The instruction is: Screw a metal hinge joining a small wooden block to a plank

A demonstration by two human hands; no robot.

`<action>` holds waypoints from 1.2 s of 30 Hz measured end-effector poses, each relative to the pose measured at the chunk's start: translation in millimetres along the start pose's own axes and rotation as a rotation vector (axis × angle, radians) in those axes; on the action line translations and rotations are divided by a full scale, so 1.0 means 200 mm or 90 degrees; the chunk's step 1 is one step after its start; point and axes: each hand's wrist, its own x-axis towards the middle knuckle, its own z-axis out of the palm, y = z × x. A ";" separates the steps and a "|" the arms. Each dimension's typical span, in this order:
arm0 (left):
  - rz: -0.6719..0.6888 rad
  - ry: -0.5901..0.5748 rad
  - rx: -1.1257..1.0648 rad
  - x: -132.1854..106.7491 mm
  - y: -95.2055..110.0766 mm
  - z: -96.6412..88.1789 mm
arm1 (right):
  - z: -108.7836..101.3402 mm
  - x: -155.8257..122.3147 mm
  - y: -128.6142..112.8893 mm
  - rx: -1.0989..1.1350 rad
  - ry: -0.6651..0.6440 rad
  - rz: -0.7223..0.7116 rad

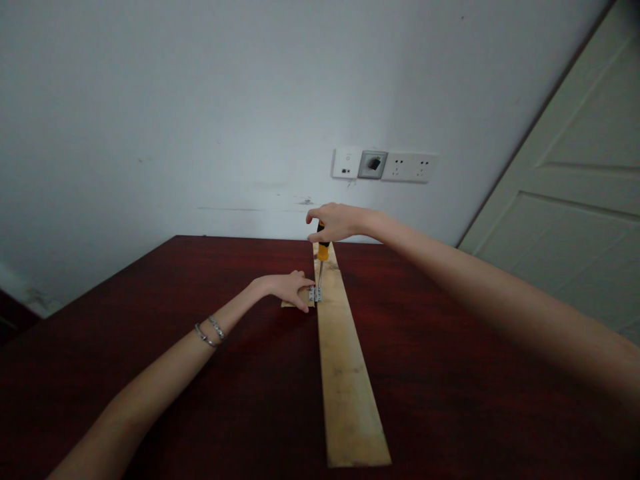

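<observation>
The handle of a screwdriver [323, 253] is clamped between the thumb and fingers of the right hand [340, 222], by which it is held from above. The black and yellow handle is partly covered by the grip; below it, the shaft is directed downward, almost upright, to a small metal hinge [319, 295]. Whether a screw is met by the tip is too small to be told.

Beneath the right-hand grip, a long pale board [350, 373] is laid lengthwise on a dark red-brown table [225, 407], its near end well apart from both hands. One leaf of the hinge is set at the left edge of this board; the other is set over a short wooden piece [304, 301], below and to the left of the right-hand grip. The short piece is covered in part by the left hand [287, 288], whose thumb and forefinger are spread apart beside the hinge; whether its edges are pinched or its top only pressed cannot be told. Two bracelets [217, 327] are worn behind the left hand. Above and to the right of the screwdriver grip, socket plates [406, 168] are mounted on the wall [225, 100].
</observation>
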 end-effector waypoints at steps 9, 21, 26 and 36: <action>0.003 -0.005 0.005 0.00 0.00 0.00 | -0.02 0.01 -0.05 -0.040 -0.015 -0.003; 0.006 0.000 -0.002 0.00 -0.01 0.01 | -0.01 -0.01 -0.05 -0.019 -0.001 0.009; -0.003 -0.006 -0.002 0.01 -0.01 0.01 | -0.02 -0.03 -0.04 -0.016 -0.018 -0.002; -0.012 -0.010 -0.005 0.00 0.00 0.00 | 0.01 -0.05 -0.02 -0.021 0.020 0.011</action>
